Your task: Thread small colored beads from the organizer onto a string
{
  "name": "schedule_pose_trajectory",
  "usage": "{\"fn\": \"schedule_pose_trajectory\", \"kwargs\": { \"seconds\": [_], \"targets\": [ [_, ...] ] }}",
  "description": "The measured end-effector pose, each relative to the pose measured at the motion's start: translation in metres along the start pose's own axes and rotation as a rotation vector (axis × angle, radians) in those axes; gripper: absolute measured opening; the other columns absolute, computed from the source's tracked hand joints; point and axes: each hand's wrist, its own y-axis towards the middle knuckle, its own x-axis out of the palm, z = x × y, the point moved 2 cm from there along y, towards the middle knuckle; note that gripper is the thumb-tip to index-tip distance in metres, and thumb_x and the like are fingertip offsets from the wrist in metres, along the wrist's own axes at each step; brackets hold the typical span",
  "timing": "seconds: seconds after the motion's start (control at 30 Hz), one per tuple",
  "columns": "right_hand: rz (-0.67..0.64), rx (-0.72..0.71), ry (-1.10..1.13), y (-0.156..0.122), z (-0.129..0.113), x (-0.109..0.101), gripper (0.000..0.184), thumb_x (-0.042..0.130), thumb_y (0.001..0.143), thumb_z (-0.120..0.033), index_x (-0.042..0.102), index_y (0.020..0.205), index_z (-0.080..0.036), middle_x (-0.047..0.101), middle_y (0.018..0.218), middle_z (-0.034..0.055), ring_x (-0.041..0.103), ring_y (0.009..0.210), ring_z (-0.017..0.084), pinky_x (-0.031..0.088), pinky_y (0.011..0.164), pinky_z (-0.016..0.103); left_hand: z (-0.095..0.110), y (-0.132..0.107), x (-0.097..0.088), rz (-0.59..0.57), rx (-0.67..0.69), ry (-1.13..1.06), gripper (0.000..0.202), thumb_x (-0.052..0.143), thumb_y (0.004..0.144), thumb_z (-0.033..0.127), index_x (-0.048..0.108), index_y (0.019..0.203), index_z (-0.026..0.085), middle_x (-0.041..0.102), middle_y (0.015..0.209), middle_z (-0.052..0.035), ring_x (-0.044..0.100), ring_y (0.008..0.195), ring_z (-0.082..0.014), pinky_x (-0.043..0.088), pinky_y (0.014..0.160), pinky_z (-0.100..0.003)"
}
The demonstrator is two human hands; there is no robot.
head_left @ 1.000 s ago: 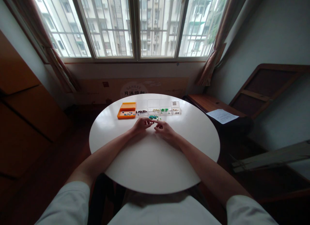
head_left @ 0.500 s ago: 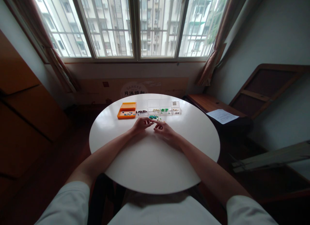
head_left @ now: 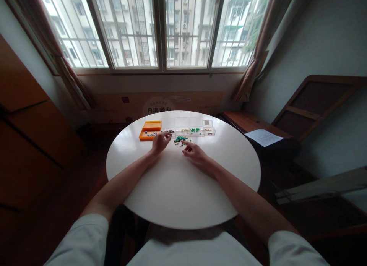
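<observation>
My left hand is over the left compartment of a clear box. Its thumb and fingertips are pinched together beside dark brown pieces; anything between them is too small to make out. Across from it, my right hand rests near the table's middle, index finger stretched toward a loose pile of small green, blue and dark pieces. The other right fingers are loosely curled, with nothing visible in them. Behind the pile, the clear compartment box contains cream and green pieces.
An orange tray with small blue pieces stands left of the clear box. All of this sits on a round white table. To the right, a sheet of paper lies on a low wooden cabinet. A barred window is ahead.
My left hand has moved left and away from me, from the pile to the clear box's left compartment. More of the pile shows. My right hand has hardly moved.
</observation>
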Motion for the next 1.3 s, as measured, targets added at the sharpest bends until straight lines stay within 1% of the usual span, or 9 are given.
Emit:
{"fn": "schedule_pose_trajectory", "kwargs": {
  "seconds": [0.13, 0.33, 0.43, 0.5, 0.63, 0.7, 0.9, 1.03, 1.3],
  "targets": [
    [-0.007, -0.011, -0.013, 0.000, 0.002, 0.000, 0.054, 0.057, 0.075, -0.023, 0.048, 0.128, -0.013, 0.062, 0.073, 0.0019, 0.049, 0.057, 0.009, 0.040, 0.057, 0.022, -0.017, 0.011, -0.014, 0.082, -0.072, 0.219, 0.024, 0.049, 0.084, 0.030, 0.067, 0.097, 0.021, 0.068, 0.089, -0.0059, 0.061, 0.082, -0.0189, 0.042, 0.067, -0.025],
    [-0.013, -0.010, -0.029, 0.000, 0.001, 0.000, 0.051, 0.057, 0.076, -0.023, 0.051, 0.125, -0.012, 0.062, 0.074, 0.0022, 0.049, 0.057, 0.009, 0.040, 0.058, 0.022, -0.027, 0.018, -0.010, 0.049, -0.096, 0.348, 0.026, 0.048, 0.085, 0.028, 0.066, 0.102, 0.020, 0.068, 0.093, -0.0093, 0.060, 0.085, -0.0213, 0.041, 0.070, -0.028],
    [-0.002, -0.009, -0.035, -0.001, -0.003, 0.000, 0.047, 0.056, 0.076, -0.022, 0.054, 0.121, -0.013, 0.062, 0.072, 0.0021, 0.050, 0.058, 0.009, 0.041, 0.059, 0.022, -0.023, 0.016, -0.008, 0.060, -0.038, 0.289, 0.025, 0.049, 0.084, 0.026, 0.067, 0.098, 0.018, 0.068, 0.088, -0.0097, 0.060, 0.082, -0.0210, 0.041, 0.067, -0.027],
    [0.026, -0.005, -0.043, -0.001, -0.005, -0.001, 0.043, 0.056, 0.076, -0.022, 0.057, 0.118, -0.013, 0.062, 0.071, 0.0020, 0.051, 0.058, 0.009, 0.042, 0.059, 0.022, -0.018, 0.013, -0.007, 0.020, 0.023, 0.213, 0.024, 0.050, 0.082, 0.025, 0.068, 0.095, 0.017, 0.068, 0.082, -0.0082, 0.061, 0.075, -0.0195, 0.040, 0.064, -0.025],
    [0.131, -0.001, -0.061, 0.000, -0.005, -0.003, 0.038, 0.055, 0.075, -0.021, 0.060, 0.113, -0.013, 0.062, 0.072, 0.0029, 0.052, 0.059, 0.010, 0.043, 0.061, 0.023, 0.000, 0.000, 0.001, -0.223, 0.214, 0.033, 0.024, 0.052, 0.080, 0.027, 0.068, 0.097, 0.019, 0.066, 0.070, -0.0024, 0.057, 0.061, -0.0128, 0.040, 0.060, -0.021],
    [0.173, -0.006, -0.071, 0.001, -0.004, -0.005, 0.036, 0.055, 0.075, -0.021, 0.062, 0.110, -0.012, 0.062, 0.072, 0.0035, 0.053, 0.059, 0.010, 0.044, 0.062, 0.024, 0.008, -0.006, 0.006, -0.298, 0.258, 0.007, 0.026, 0.053, 0.080, 0.031, 0.068, 0.099, 0.021, 0.065, 0.068, -0.0009, 0.055, 0.057, -0.0114, 0.039, 0.057, -0.020],
    [0.217, 0.004, -0.119, 0.002, -0.002, -0.008, 0.033, 0.054, 0.075, -0.021, 0.064, 0.104, -0.012, 0.062, 0.072, 0.0043, 0.054, 0.060, 0.012, 0.044, 0.062, 0.025, 0.016, -0.014, 0.012, -0.287, 0.225, 0.099, 0.031, 0.052, 0.080, 0.033, 0.065, 0.105, 0.020, 0.063, 0.066, -0.0011, 0.055, 0.057, -0.0129, 0.038, 0.056, -0.022],
    [0.196, 0.041, -0.139, 0.002, -0.001, -0.008, 0.032, 0.054, 0.073, -0.019, 0.065, 0.103, -0.011, 0.062, 0.071, 0.0043, 0.054, 0.060, 0.012, 0.044, 0.063, 0.025, 0.017, -0.015, 0.011, -0.295, 0.261, 0.115, 0.031, 0.052, 0.080, 0.032, 0.065, 0.106, 0.021, 0.063, 0.070, -0.0019, 0.056, 0.061, -0.0141, 0.038, 0.057, -0.022],
    [0.165, 0.041, -0.132, 0.001, -0.003, -0.008, 0.030, 0.054, 0.074, -0.019, 0.065, 0.102, -0.014, 0.062, 0.070, 0.0029, 0.054, 0.060, 0.011, 0.045, 0.063, 0.024, 0.020, -0.016, 0.009, -0.353, 0.375, 0.038, 0.021, 0.050, 0.081, 0.029, 0.069, 0.087, 0.022, 0.061, 0.074, -0.0016, 0.055, 0.064, -0.0125, 0.037, 0.057, -0.021]
  ]
}}
